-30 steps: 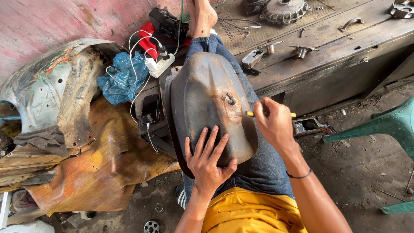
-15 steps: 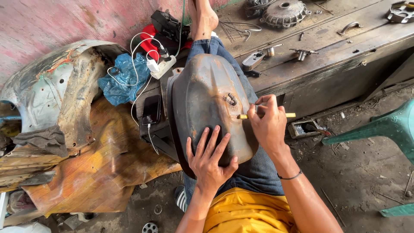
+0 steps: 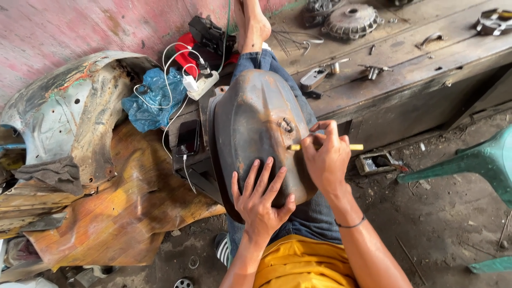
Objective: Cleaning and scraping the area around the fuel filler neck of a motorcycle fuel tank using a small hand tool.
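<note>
A dark, worn metal scooter body panel (image 3: pixel 256 128) rests on my lap, over my blue jeans. My left hand (image 3: pixel 261 194) lies flat on its near end, fingers spread. My right hand (image 3: pixel 325 157) grips a thin yellow-handled tool (image 3: pixel 354 147), held crosswise, with its tip against the panel's right side just below a small metal catch (image 3: pixel 286 126). My bare foot (image 3: pixel 253 24) rests up on the workbench.
A wooden workbench (image 3: pixel 426 64) at right holds metal parts and a round clutch piece (image 3: pixel 352 18). At left lie rusty body shells (image 3: pixel 80 106), a blue plastic bag (image 3: pixel 152 98), a power strip with white cables (image 3: pixel 200 85) and a phone (image 3: pixel 188 137). A green plastic chair (image 3: pixel 474 160) stands at right.
My right hand with the yellow-handled tool has shifted slightly left along the panel's side. My left hand stays flat on the panel.
</note>
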